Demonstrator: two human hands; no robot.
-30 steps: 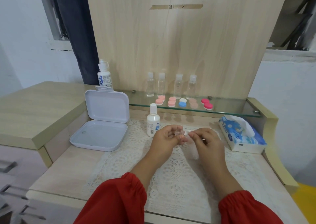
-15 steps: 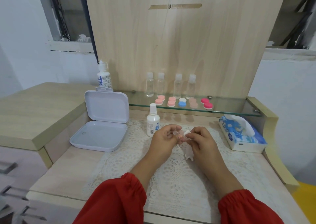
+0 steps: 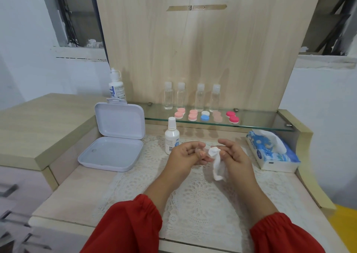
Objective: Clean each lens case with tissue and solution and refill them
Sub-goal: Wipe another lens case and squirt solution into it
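Over the lace mat [image 3: 193,194], the left hand [image 3: 185,156] pinches a small clear lens-case piece [image 3: 199,150] while the right hand [image 3: 234,156] grips a twisted tissue [image 3: 217,164] just beside it, so the wad's tip should probably be turned gently inside the cup.

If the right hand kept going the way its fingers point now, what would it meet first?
The right hand, pinching a crumpled white tissue, points left toward the left hand, which holds a small clear item. It would probably meet those fingers first; depth is unclear.
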